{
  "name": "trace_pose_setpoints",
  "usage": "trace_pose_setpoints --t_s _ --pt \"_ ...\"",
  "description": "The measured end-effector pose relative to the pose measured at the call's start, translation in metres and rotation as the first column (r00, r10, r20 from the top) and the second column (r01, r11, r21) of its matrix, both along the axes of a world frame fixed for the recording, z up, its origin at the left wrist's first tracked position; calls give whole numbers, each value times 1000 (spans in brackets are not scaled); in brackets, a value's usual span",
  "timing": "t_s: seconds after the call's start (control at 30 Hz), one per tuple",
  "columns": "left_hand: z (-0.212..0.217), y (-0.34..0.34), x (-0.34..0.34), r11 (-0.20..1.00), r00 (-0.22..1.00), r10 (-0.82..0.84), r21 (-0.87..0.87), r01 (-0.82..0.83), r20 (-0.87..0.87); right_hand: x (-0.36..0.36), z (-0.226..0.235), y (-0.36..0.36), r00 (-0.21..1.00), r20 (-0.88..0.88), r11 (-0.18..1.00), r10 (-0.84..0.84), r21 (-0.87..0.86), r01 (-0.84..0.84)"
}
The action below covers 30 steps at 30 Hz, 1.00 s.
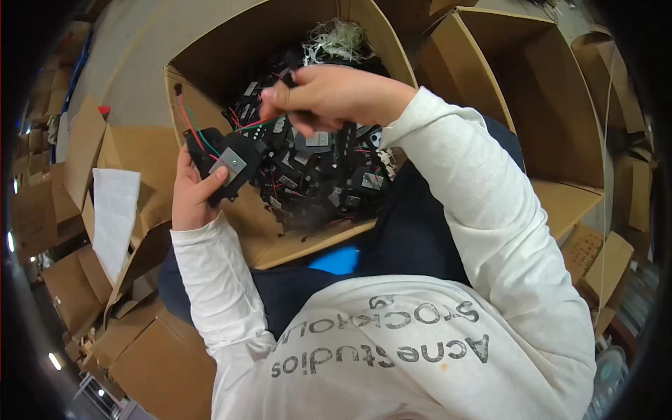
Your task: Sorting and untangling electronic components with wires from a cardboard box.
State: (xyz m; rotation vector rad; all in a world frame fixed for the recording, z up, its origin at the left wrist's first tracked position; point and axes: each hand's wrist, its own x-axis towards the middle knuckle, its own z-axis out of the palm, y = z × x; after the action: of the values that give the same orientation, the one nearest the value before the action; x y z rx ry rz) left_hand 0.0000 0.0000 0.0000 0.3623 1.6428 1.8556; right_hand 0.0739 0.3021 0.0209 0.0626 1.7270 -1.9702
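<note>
Left hand (190,192): closed around a black plastic module (227,162), thumb lying across its near face and the other fingers wrapped behind it, out of sight.
Black plastic module: a boxy part with a small grey metal plate (232,162) on the face turned up to the camera; it sat just past the left thumb tip, held above the near left edge of the open cardboard box (210,49).
Right hand (329,94): fingers curled shut, thumb and forefinger pinched on the wires (253,125) coming off the module; the knuckles faced the camera, so the exact contact was partly hidden.
Wires: thin red and green strands that ran from the top of the module up to the right fingertips; another red and green pair trailed from the module's far left corner to a small black plug (178,89) beyond the left fingers.
Hands to each other: apart, joined only by the stretched wires, the right fingers farther out and higher than the left.
Cardboard box: open, directly beneath the right fingers, holding a heap of similar black parts (315,175) with loose wires.
Pale shredded filler (337,38): at the far side of the heap, beyond the right knuckles.
White sheet (115,210): lay on flattened cardboard to the left of the left wrist.
Sleeves (483,196): white, long, covering both forearms to the wrists.
</note>
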Motion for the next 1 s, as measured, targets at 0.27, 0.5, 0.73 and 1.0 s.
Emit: trace_pose_setpoints --t_s 0.27,0.5,0.73,1.0 --pt "-6 2 -17 925 1000 -7 -381 16 25 -19 7 0 923 -221 949 -314 -44 313" --pt "6 4 -19 983 989 -35 -186 8 -145 -32 -10 -3 926 -229 894 -301 271 357" --pt "-31 76 15 775 817 -559 -260 576 143 -33 -39 -28 961 -30 917 -274 293 270" --pt "-143 75 -101 846 991 62 -532 11 119 -41 -35 23 338 -941 228 23 334 914"
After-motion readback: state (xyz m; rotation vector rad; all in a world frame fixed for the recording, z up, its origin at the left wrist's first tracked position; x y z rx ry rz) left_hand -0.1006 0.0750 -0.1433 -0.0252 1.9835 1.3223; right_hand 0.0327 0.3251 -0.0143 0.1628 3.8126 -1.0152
